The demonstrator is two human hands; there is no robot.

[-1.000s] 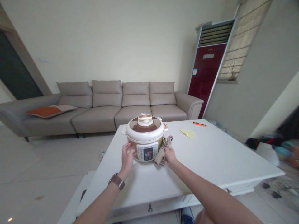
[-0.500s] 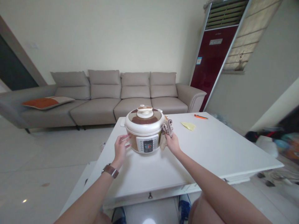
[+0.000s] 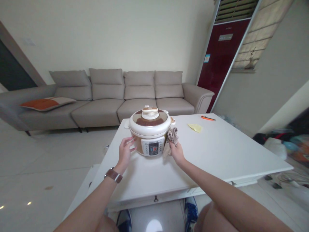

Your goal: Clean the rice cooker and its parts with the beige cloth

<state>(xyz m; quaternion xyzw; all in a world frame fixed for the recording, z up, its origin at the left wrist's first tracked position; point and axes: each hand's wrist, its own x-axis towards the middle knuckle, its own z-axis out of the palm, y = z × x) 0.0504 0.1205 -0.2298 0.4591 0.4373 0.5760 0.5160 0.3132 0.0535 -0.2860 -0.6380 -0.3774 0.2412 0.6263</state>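
Observation:
A white and brown electric pressure cooker stands upright with its lid on, its control panel facing me. My left hand is at the cooker's lower left side, fingers apart and the fingertips at or very near the wall; whether they press on it I cannot tell. On the other side my right hand grips a crumpled brownish cloth. The cloth is bunched up above the fingers and hangs down beside the cooker's right wall, below the side handle.
The cooker is on a white table with a drawer knob at the front. Farther right lie a yellow piece of cloth or paper and an orange utility knife. Behind stands a grey sofa.
My right hand has lowered slightly with the cloth along the cooker's right side, and the side handle now shows. My left hand stays at the left side. The view has shifted a little.

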